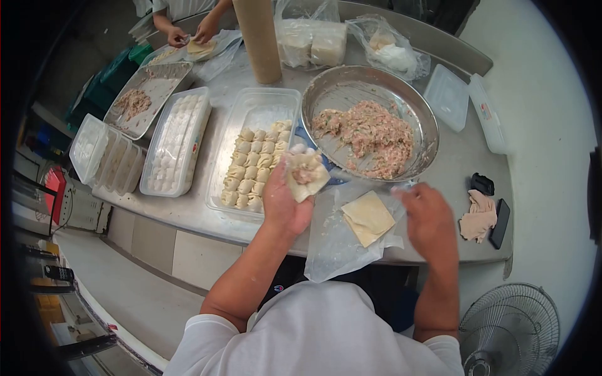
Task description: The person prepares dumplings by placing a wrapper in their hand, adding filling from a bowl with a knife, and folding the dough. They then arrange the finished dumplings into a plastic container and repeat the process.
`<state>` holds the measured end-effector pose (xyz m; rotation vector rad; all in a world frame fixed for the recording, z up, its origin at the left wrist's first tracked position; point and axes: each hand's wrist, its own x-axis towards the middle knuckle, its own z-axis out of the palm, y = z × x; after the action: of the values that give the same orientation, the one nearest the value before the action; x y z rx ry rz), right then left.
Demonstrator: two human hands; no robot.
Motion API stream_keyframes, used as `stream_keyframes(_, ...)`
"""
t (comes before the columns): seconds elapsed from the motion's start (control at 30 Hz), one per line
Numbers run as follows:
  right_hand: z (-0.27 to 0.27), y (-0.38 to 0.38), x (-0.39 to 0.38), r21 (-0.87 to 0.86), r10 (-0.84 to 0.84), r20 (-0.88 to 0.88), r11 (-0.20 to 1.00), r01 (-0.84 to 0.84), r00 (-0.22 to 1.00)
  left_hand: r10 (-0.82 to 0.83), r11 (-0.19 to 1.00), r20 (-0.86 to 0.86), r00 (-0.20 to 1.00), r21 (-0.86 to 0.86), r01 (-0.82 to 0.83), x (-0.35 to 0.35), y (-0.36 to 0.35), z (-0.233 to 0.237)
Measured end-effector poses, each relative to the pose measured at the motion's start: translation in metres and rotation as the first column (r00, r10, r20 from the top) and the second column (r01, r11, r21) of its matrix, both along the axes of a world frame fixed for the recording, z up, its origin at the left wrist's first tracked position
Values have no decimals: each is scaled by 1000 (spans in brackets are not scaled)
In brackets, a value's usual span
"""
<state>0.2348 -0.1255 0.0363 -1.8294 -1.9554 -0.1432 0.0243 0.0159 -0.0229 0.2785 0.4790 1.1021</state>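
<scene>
On my left hand [287, 197] rests a square dough wrapper [307, 177] with a lump of meat filling on it. My right hand [427, 216] is raised to the right of the wrapper stack, its fingers drawn together near a small pale tip; what they hold is too small to name. The stack of wrappers [369, 218] lies on a plastic sheet [326, 254]. Beyond it stands a round metal pan [433, 119] of minced filling [376, 135]. Left of my left hand, a clear plastic container [233, 116] holds rows of folded dumplings [254, 166].
Lidded containers [179, 141] and a metal tray [169, 78] stand at the left. A cardboard tube [258, 44] rises at the back. Another person's hands [191, 36] work at the back left. A phone [500, 224], cloth [478, 216] and plastic lids [447, 97] lie right; a fan [511, 329] stands below.
</scene>
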Motion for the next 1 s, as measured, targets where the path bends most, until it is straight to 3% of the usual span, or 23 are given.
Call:
stream_keyframes(0.07,7,13,13,-25,-172,224,983,182,959,11,1000,-32,999,22,-10,-6,2,1)
stream_keyframes(0.2,-3,46,44,-152,-73,350,979,133,934,-58,998,-27,998,13,59,-7,-2,2)
stream_keyframes(0.3,5,50,47,-247,68,279,969,3,958,-47,999,0,999,-6,47,-10,-3,-4)
stream_keyframes(0.37,9,43,55,-76,68,105,995,-60,992,-24,999,6,1000,-29,25,-8,-1,-3)
stream_keyframes(0.4,12,40,52,-80,75,105,995,-67,992,-13,999,11,1000,-46,14,-7,0,-3)
stream_keyframes(0.47,18,32,45,-13,102,-153,994,-105,983,-40,998,18,999,-41,40,-3,3,-3)
stream_keyframes(0.7,-27,25,-10,123,88,-80,989,-77,993,-133,991,59,989,17,132,15,1,11)
stream_keyframes(0.73,-32,24,-12,103,88,-119,992,-76,989,-129,992,57,990,16,128,12,3,5)
stream_keyframes(0.8,-32,24,-13,87,99,-163,993,-86,982,-245,961,297,923,201,191,2,9,-9)
stream_keyframes(0.93,-1,14,-17,155,116,-327,986,-68,938,-219,973,346,912,143,179,-6,-3,30)
stream_keyframes(1.0,7,11,-19,186,117,-364,981,-51,924,-277,918,-160,947,248,311,-10,3,27)
